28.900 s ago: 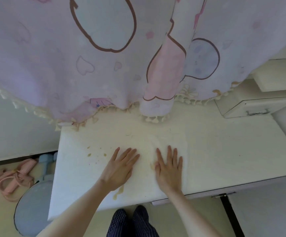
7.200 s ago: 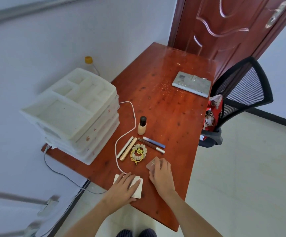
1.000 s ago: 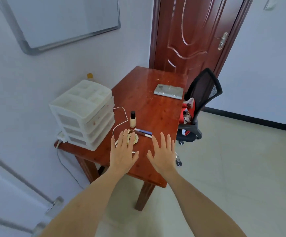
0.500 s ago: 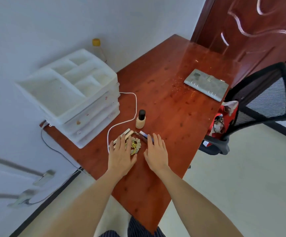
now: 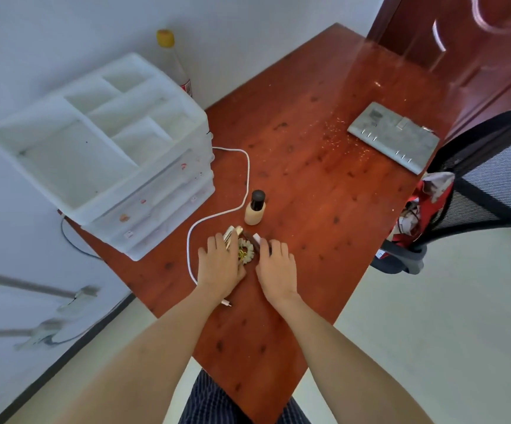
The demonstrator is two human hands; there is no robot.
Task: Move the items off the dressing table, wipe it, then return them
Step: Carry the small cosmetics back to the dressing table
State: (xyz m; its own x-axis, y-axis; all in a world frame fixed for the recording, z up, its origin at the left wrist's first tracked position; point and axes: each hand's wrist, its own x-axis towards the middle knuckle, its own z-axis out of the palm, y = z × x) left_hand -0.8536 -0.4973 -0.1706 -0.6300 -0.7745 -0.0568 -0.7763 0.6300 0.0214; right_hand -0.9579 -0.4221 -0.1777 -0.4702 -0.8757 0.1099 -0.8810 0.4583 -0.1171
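Surface: a red-brown wooden surface [image 5: 318, 166] running from the near edge toward a dark door [image 5: 474, 41].
Left hand: the left hand [image 5: 220, 264] lies palm down, fingers curled over the slim pale sticks [image 5: 232, 234]; whether it actually grips them I cannot tell.
Right hand: the right hand [image 5: 276, 267] lies palm down just right of the left, fingers bent over the dark pens [image 5: 255, 240]; a firm hold cannot be made out.
Hair tie: a pale beaded ring with a yellow loop [image 5: 246, 251] sits between the two hands.
Bottle: a small beige bottle with a black cap [image 5: 255, 208] stands upright just beyond the hands.
Cable: a white cable [image 5: 242, 185] curves from the organizer past the bottle and under the left wrist.
Organizer: a white drawer organizer [image 5: 107, 148] sits at the left edge, compartments open on top.
Far items: a grey flat box [image 5: 393, 137] lies near the far right; a yellow-capped bottle [image 5: 173, 59] stands behind the organizer.
Chair: a black mesh chair [image 5: 489, 179] stands at the right side.
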